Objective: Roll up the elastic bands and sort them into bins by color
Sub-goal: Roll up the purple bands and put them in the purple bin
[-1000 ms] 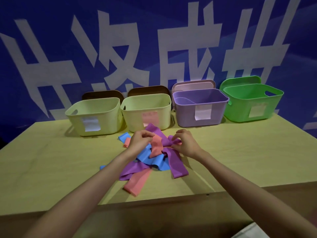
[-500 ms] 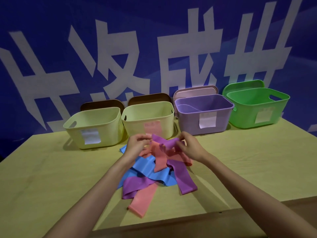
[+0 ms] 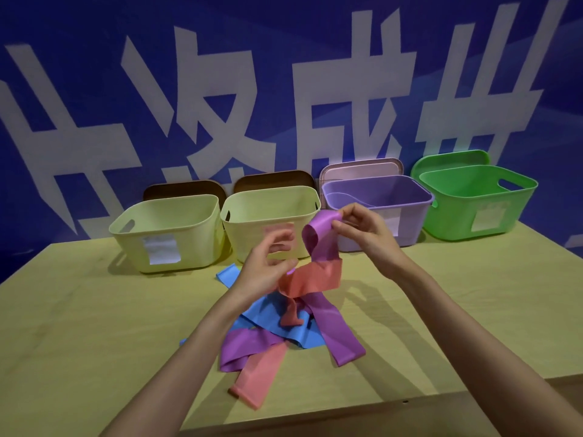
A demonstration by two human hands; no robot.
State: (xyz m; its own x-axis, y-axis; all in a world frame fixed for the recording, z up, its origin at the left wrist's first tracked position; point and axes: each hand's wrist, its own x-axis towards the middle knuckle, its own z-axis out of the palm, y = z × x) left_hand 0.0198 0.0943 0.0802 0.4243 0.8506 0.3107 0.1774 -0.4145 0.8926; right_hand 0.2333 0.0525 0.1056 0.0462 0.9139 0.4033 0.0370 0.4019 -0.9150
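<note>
- Compared with half a second earlier, both hands have risen from the pile, and the purple band (image 3: 321, 241) is now lifted clear, its top end curled into a loop.
- The right hand (image 3: 367, 230) is pinching that curled top end between thumb and fingertips, in front of the purple bin (image 3: 378, 190).
- The left hand (image 3: 268, 272) is sitting lower, fingers loosely curled and touching a pink band (image 3: 310, 279) that is draped across the hanging purple one; whether it is truly gripping it is unclear.
- The purple band's lower end is trailing down onto the tabletop (image 3: 94, 326).
- Still lying in the pile are a blue band (image 3: 284, 329), a second purple band (image 3: 243, 348) and another pink band (image 3: 258, 380).
- Four bins are standing in a row at the back: two pale yellow bins (image 3: 170, 234) (image 3: 271, 216), the purple one and a green bin (image 3: 473, 203).
- Their visible insides are showing no bands; the purple bin's interior is only partly seen.
</note>
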